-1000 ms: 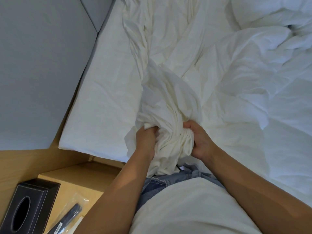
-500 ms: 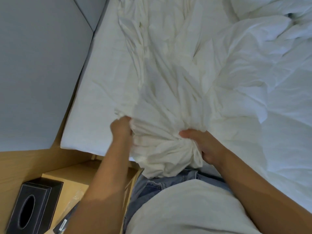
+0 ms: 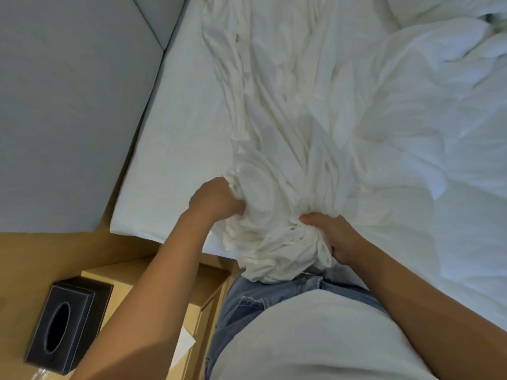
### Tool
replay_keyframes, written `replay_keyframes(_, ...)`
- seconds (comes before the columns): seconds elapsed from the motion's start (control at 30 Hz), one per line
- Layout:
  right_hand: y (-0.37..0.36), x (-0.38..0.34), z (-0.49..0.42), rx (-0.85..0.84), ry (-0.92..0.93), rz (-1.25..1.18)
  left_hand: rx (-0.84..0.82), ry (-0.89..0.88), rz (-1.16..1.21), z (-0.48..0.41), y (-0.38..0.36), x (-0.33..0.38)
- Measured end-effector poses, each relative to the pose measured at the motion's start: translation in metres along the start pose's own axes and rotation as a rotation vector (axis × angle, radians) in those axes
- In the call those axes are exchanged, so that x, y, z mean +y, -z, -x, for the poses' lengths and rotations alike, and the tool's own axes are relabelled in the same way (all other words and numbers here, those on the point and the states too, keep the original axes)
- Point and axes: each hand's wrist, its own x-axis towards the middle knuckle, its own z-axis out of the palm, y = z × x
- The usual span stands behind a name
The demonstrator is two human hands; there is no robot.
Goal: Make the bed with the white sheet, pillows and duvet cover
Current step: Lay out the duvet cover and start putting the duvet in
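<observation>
Sheet (image 3: 277, 149) lies bunched on the mattress (image 3: 175, 149); left hand (image 3: 212, 200) and right hand (image 3: 333, 237) each grip it, fingers apparently curled into folds.

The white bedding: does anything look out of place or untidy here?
Yes. The crumpled white sheet lies bunched in a rope-like heap along the bed, gripped by the left hand and right hand. The puffy white duvet sits rumpled beside it.

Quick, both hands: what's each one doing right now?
Left hand: closed, gripping the bunched sheet.
Right hand: closed, gripping the same sheet bunch.
</observation>
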Motion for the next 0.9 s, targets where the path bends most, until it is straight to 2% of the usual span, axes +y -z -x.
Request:
replay_keyframes(0.1,-0.002,-0.003,0.002,-0.019,0.008,0.033,-0.031,0.011,0.222,-0.009,-0.003,0.016)
replay_keyframes(0.2,-0.007,-0.002,0.003,0.024,0.034,0.071,-0.085,0.026,0.235,-0.012,-0.019,0.024)
replay_keyframes(0.3,-0.011,-0.004,0.007,0.185,0.077,0.061,0.026,0.0,0.479,-0.003,-0.032,0.018)
replay_keyframes(0.33,-0.011,-0.006,0.007,0.274,0.098,0.157,0.08,0.0,0.568,0.003,-0.035,0.016)
replay_keyframes(0.37,-0.011,-0.01,0.009,0.408,0.136,0.375,0.141,-0.012,0.628,0.009,-0.04,0.012)
replay_keyframes(0.4,-0.012,-0.014,0.011,0.541,0.26,0.621,0.203,-0.037,0.652,0.014,-0.046,0.008)
replay_keyframes(0.43,-0.017,-0.019,0.014,0.622,0.497,0.819,0.259,-0.062,0.658,0.02,-0.05,0.006)
replay_keyframes(0.47,-0.028,-0.024,0.017,0.603,0.752,0.936,0.308,-0.08,0.667,0.025,-0.053,0.006)
replay_keyframes(0.5,-0.04,-0.029,0.018,0.498,0.904,1.006,0.34,-0.092,0.686,0.029,-0.056,0.007)
replay_keyframes(0.53,-0.054,-0.032,0.015,0.365,0.937,1.055,0.352,-0.097,0.719,0.03,-0.059,0.008)
replay_keyframes(0.6,-0.074,-0.033,-0.001,0.232,0.757,1.174,0.37,-0.108,0.788,0.035,-0.058,0.012)
replay_keyframes(0.67,-0.083,-0.038,-0.018,0.275,0.578,1.312,0.371,-0.119,0.826,0.036,-0.058,0.014)
replay_keyframes(0.8,-0.071,-0.055,-0.035,0.308,0.663,1.564,0.419,-0.022,0.927,0.035,-0.056,-0.002)
replay_keyframes(0.9,-0.049,-0.065,-0.035,0.405,0.666,1.464,0.445,0.046,1.022,0.032,-0.055,-0.016)
